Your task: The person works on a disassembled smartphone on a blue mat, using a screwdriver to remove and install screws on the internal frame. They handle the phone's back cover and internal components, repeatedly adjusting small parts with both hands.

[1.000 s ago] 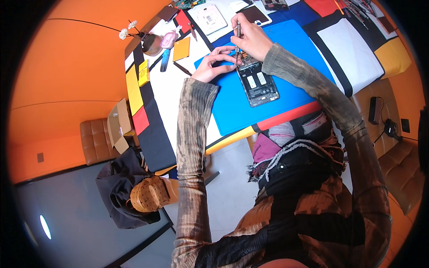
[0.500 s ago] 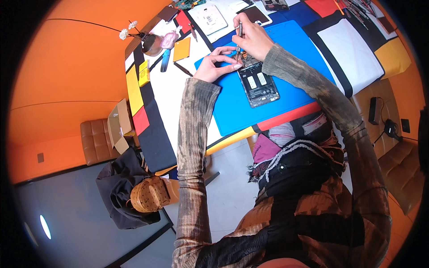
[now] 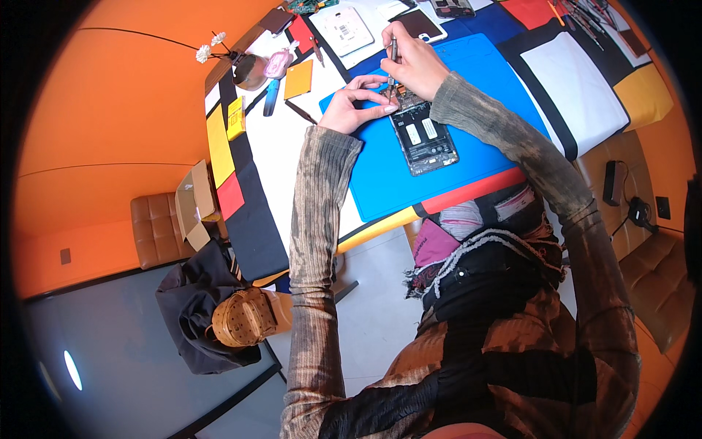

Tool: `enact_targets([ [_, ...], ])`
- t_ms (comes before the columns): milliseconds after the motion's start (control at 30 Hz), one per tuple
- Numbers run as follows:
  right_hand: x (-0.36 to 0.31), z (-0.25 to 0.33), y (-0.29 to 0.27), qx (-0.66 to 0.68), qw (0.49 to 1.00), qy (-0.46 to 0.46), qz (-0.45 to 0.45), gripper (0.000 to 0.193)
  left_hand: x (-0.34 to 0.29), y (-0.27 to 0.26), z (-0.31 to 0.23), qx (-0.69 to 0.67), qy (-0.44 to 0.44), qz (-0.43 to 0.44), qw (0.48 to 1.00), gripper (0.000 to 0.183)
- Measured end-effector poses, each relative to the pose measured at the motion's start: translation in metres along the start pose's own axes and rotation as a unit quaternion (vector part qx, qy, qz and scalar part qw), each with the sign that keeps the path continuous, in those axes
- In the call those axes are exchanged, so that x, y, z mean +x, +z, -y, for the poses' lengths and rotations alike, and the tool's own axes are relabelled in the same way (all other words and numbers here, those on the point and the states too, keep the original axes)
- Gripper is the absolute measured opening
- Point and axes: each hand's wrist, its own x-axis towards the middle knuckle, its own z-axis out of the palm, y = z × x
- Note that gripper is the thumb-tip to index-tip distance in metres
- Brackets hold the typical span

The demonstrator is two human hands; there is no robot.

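Observation:
An opened phone (image 3: 426, 150) lies on a blue work mat (image 3: 482, 157), its black battery with two white labels exposed and its circuit board at the far end. My right hand (image 3: 415, 64) is closed around a slim screwdriver (image 3: 393, 55), held upright with the tip down at the board. Curled at the phone's far left corner, my left hand (image 3: 355, 108) has its thumb and fingers drawn together close to the screwdriver tip. Exactly what those fingertips pinch there is partly hidden.
Left of the mat lie a dark pen-like tool (image 3: 300, 113), an orange notepad (image 3: 298, 79), a blue tool (image 3: 271, 97) and a vase (image 3: 248, 72). Beyond are a white phone back (image 3: 346, 31) and another phone (image 3: 422, 26). Several thin tools (image 3: 585, 22) lie far right.
Almost nothing differs. The right hand and screwdriver stay over the board, and the left hand keeps its place at the phone's corner.

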Motion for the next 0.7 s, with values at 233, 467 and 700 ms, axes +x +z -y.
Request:
enact_targets([
  [233,-0.002,0.004,-0.001,0.005,1.0,-0.001,0.0,0.025,0.0,-0.002,-0.007,-0.055,-0.028,-0.011,0.998,0.027],
  [467,-0.011,0.017,0.006,0.064,0.993,-0.075,0.07,0.025,0.005,0.001,-0.005,-0.099,-0.131,-0.133,0.978,0.067],
  [700,-0.018,0.022,0.006,0.006,0.985,-0.106,0.133,0.025,0.008,-0.001,0.016,-0.118,-0.126,-0.142,0.975,0.054],
])
